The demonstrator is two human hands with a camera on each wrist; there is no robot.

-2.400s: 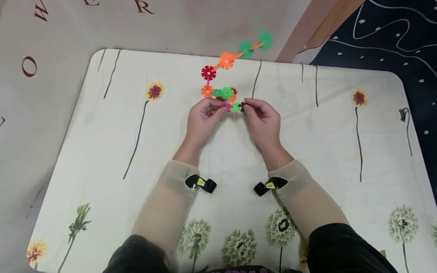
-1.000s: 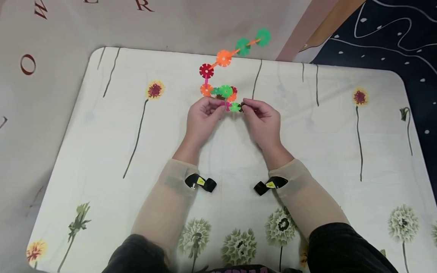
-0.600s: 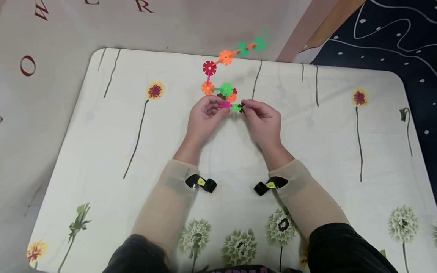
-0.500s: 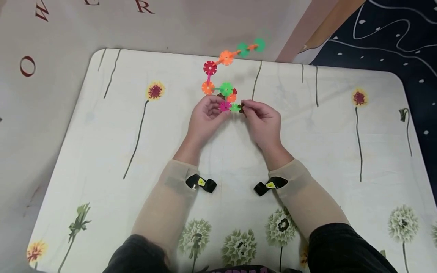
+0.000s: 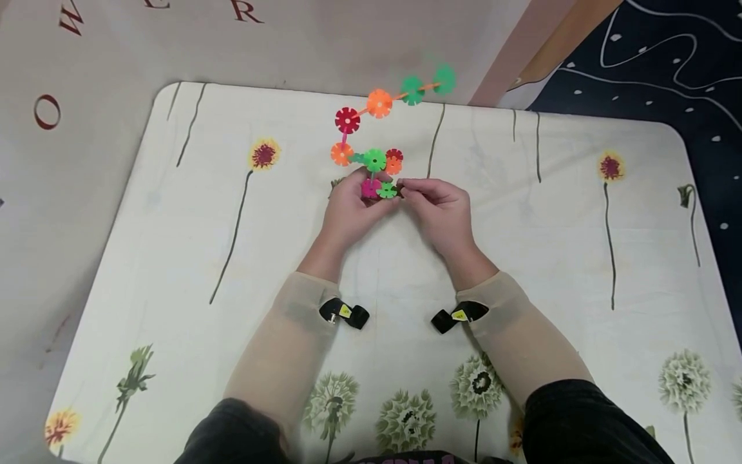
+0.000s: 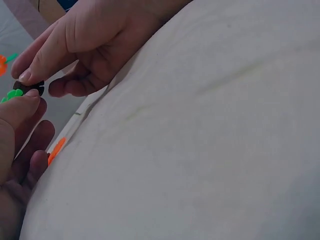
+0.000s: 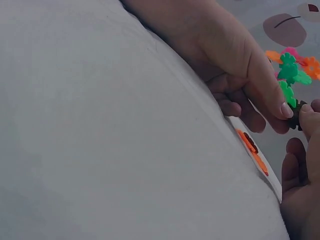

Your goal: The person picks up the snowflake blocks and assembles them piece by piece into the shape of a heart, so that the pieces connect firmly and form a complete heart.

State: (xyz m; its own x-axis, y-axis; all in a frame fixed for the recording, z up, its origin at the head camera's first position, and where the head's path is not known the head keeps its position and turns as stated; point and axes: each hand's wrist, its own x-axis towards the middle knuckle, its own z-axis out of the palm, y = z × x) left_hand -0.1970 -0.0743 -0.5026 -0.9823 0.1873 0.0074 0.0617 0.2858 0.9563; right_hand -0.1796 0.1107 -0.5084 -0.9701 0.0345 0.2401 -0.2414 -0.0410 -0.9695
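Observation:
A zigzag chain of notched plastic snowflake discs (image 5: 375, 160) in green, orange, red and pink rises away from my hands. At its near end, a pink disc (image 5: 371, 188) and a light green disc (image 5: 386, 190) lie above the palm side of my left hand (image 5: 350, 209). A dark brown disc (image 7: 295, 120) joins onto that green one. My left thumb and fingers pinch this end at the brown disc, seen in both wrist views. From the other side, my right hand (image 5: 443, 216) pinches the same brown disc between thumb and forefinger.
Just beyond the hands, a red disc (image 5: 394, 154) and an orange disc (image 5: 393, 165) appear to lie on the table. A white cloth with printed flowers covers the table (image 5: 522, 270). Behind its far edge stands a lettered wall hanging (image 5: 324, 45).
The chain's near end has shifted left and slightly toward me. My left thumb has slid from the pink disc to the brown one, and my right hand has moved a little left.

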